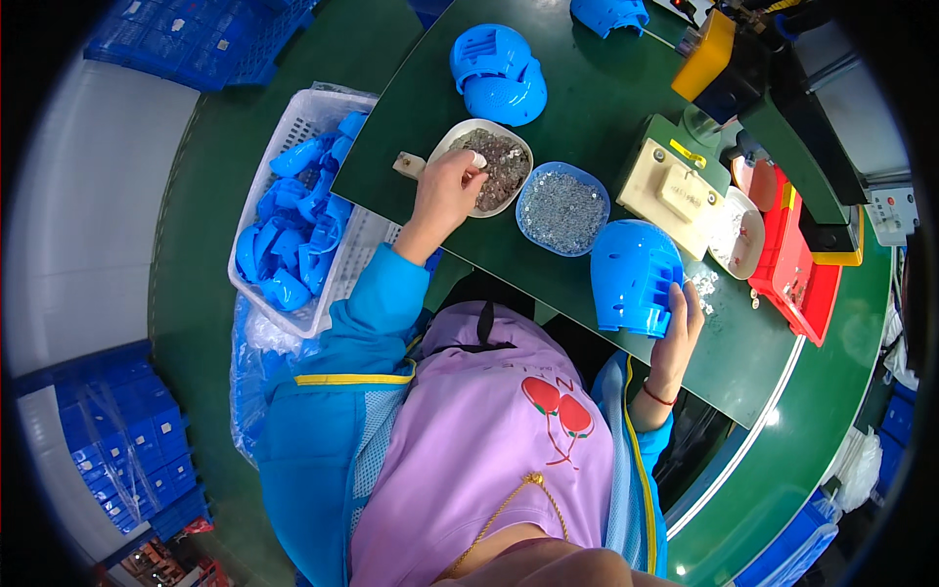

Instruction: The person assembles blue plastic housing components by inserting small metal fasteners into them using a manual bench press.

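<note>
My left hand [448,186] reaches into a cream oval bowl [445,142] of small grey metal parts, its fingertips pinched in the pile. My right hand [678,328] grips a blue plastic housing [634,274] standing at the near edge of the green table [587,117]. Beside the cream bowl sits a blue bowl [562,207] full of shiny small screws.
A white basket [293,127] of blue plastic parts stands at my left. Two more blue housings [497,73] lie farther back. A cream fixture block [670,191], a white dish [743,235], a red tray [797,264] and a machine with a yellow part [706,54] are at the right.
</note>
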`<state>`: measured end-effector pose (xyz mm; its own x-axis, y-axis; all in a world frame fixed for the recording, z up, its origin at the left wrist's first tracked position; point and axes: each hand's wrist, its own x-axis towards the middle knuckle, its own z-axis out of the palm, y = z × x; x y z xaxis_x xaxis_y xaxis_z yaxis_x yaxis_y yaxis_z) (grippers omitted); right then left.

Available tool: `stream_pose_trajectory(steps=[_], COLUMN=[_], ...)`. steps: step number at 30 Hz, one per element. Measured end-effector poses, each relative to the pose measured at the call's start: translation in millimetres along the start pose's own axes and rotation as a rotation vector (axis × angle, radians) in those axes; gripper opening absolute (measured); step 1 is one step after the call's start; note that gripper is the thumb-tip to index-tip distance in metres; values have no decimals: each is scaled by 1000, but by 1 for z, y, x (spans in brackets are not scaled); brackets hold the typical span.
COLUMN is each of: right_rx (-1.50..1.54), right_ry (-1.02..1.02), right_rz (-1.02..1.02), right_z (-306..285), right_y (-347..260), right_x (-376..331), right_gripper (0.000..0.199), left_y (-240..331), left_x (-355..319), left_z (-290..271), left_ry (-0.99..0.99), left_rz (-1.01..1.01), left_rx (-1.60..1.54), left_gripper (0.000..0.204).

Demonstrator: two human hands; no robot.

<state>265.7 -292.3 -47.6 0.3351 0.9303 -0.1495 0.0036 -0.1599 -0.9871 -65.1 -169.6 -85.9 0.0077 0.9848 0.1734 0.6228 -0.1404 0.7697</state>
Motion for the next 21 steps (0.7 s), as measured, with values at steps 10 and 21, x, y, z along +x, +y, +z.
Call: stream_pose_trajectory(steps=[10, 21], right_rx=[-45, -48], right_ry=[13, -28], right_rz=[-43, -50], right_z=[9, 6], right_y=[-1, 0], right_x=[-3, -7], right_gripper=[31, 41], left_y=[-15, 18], left_x=[16, -4], left_z=[5, 1], left_ry=[-116, -297], left_rz=[203, -300], left_rx=[303, -624], left_gripper=[17, 19])
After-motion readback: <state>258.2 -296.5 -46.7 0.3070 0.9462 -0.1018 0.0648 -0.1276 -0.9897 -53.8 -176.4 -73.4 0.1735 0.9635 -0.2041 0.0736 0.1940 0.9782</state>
